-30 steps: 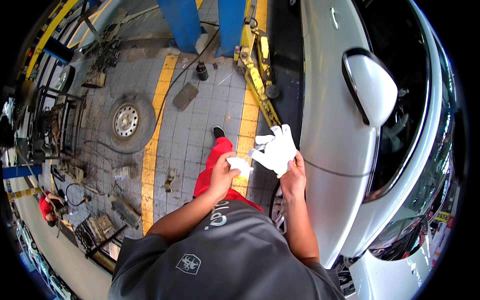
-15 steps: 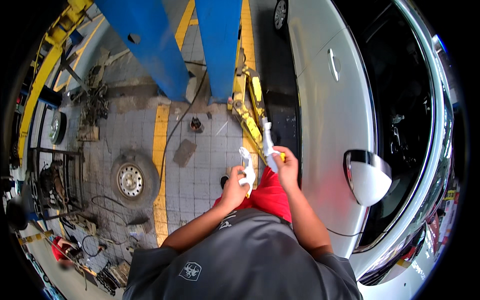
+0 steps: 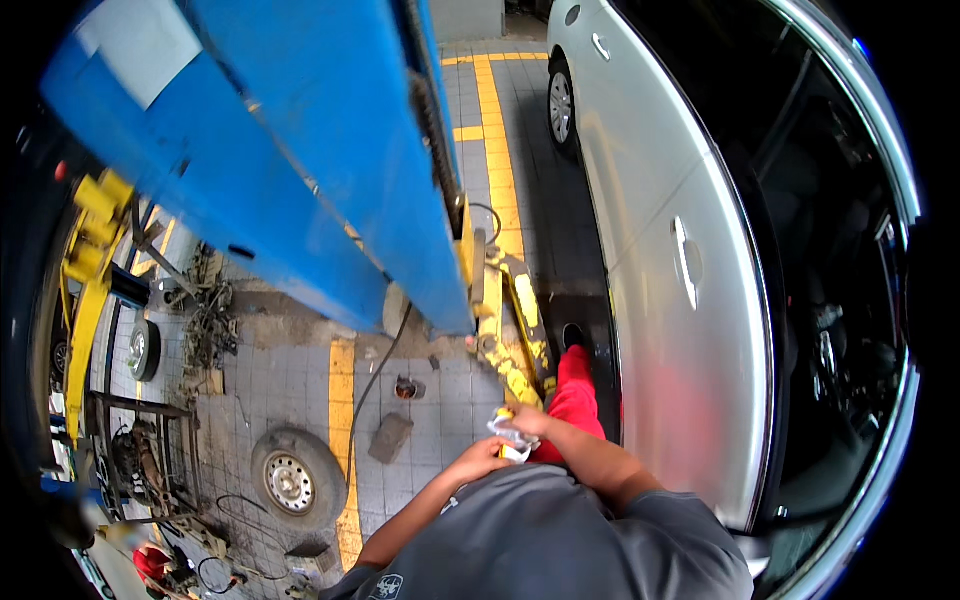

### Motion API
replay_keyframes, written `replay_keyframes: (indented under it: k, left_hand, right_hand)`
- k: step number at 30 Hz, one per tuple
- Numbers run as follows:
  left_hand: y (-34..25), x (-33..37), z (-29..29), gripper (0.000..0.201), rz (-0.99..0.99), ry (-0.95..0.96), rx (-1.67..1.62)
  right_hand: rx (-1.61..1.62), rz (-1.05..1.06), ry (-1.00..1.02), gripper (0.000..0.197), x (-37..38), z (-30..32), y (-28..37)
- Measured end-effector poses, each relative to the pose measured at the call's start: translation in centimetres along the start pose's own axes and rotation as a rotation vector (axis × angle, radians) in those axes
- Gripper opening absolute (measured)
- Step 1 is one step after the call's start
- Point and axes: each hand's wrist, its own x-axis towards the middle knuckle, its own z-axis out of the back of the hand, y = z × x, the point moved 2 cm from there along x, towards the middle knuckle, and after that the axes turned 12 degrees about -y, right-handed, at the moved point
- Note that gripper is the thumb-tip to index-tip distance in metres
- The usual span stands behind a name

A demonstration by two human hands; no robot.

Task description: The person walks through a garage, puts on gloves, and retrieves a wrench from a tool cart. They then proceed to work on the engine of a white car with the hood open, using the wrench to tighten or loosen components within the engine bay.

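Observation:
In front of my waist, my left hand point(image 3: 482, 457) is closed on a white work glove point(image 3: 515, 454) with a yellow edge. Just beyond it and a little to the right, my right hand point(image 3: 530, 421) grips a second pale glove point(image 3: 508, 430), also edged in yellow. The two gloves are close together, and I cannot tell whether they touch. Both hands are bare, with the gloves bunched in the fingers. My red-trousered leg point(image 3: 574, 395) reaches forward beside the silver car.
A silver car point(image 3: 655, 330) stands along my right. Ahead are a blue lift post point(image 3: 330, 190) and its yellow lift arm point(image 3: 512, 370). Left lie a wheel point(image 3: 257, 470), a dark block point(image 3: 390, 438), a small container point(image 3: 408, 388) and a hose point(image 3: 372, 385). A person in red point(image 3: 152, 562) is far left.
I have stepped forward alongside the car, closer to the blue post. The gloves, held up and apart before, are now lower, closer together and bunched near my waist.

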Motion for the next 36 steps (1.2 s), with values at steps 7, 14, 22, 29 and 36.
replay_keyframes:
  k: [7, 14, 22, 29, 36]
  left_hand:
    - [-4.5, 22.7, -1.3, 0.016, 0.056, -0.188, 0.012]
    - [-28.9, 31.0, -4.5, 0.018, -0.258, -0.676, 0.656]
    - [-51.1, 45.1, -1.3, 0.020, -0.694, -0.874, 0.659]
    - [-62.2, 64.3, 7.8, 0.020, -0.616, -0.693, 0.405]
    - [-75.0, 77.4, 15.3, 0.047, -0.334, -0.715, 0.219]
  right_hand:
    - [-0.100, 0.059, 0.425, 0.026, 15.4, 14.2, -6.0]
    - [-0.021, 0.237, 0.237, 0.031, 24.2, 31.0, 8.9]
    - [-0.344, 0.510, 0.237, 0.035, 33.2, 50.5, 37.7]
    - [-0.009, 0.351, -0.110, 0.026, 44.8, 63.8, 44.1]
    - [-0.018, 0.253, -0.377, 0.033, 52.6, 73.1, 54.6]
